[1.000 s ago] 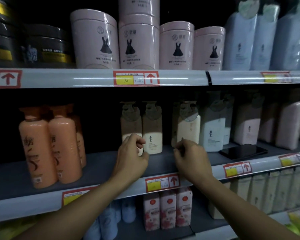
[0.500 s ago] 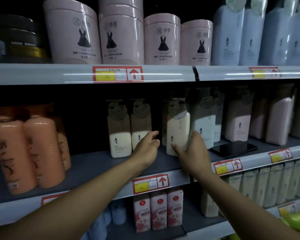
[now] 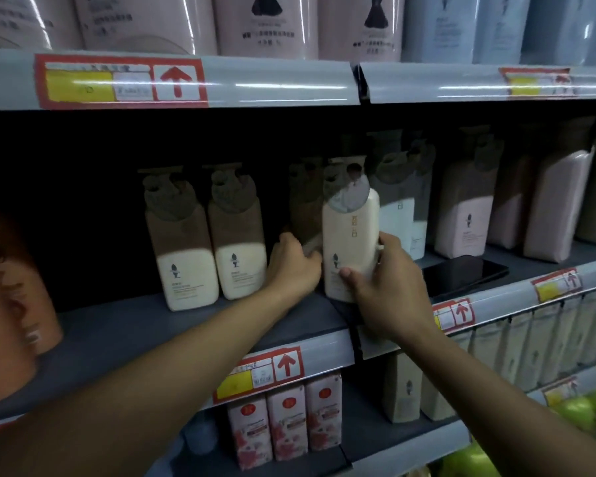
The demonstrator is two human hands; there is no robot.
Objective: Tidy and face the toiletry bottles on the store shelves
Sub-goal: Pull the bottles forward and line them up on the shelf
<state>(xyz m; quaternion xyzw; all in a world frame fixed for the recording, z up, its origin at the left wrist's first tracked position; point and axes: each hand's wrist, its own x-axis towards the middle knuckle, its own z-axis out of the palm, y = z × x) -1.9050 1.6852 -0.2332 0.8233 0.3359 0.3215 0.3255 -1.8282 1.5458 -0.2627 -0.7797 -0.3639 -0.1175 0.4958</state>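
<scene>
Now both hands close on one cream pump bottle (image 3: pixel 350 242), the landmark for what follows; it stands upright on the middle shelf (image 3: pixel 172 325), just above the seam in that shelf's front rail. The right hand (image 3: pixel 389 287) wraps the bottle's lower right side, thumb across the front label and fingers curled behind it. The left hand (image 3: pixel 295 266) curls against the bottle's lower left edge, its fingertips out of sight behind the bottle, so how firmly that hand holds cannot be told.

Half a second earlier the left hand was open and short of the bottle, and the right hand only reached toward its base; both have since closed in on it. The camera has also moved nearer, so the whole shelf appears larger and the tubs (image 3: pixel 265 22) on the shelf above the bottle are cut off at the top edge.

Left of the bottle, two matching cream bottles (image 3: pixel 214 256) stand side by side, labels forward, apart from it. Farther left, an orange bottle (image 3: pixel 11 297) appears blurred at the frame edge. Directly behind the bottle, a darker one of the same shape stands in shadow. Right of it come a white bottle (image 3: pixel 398 218) and then pink bottles (image 3: pixel 465 215). A dark phone (image 3: pixel 461 273) lies flat on the shelf to the bottle's lower right, near the right hand. Below the bottle, red-and-yellow price tags (image 3: pixel 258 373) sit on the rail, and pink floral cartons (image 3: pixel 283 425) stand on the lower shelf.
</scene>
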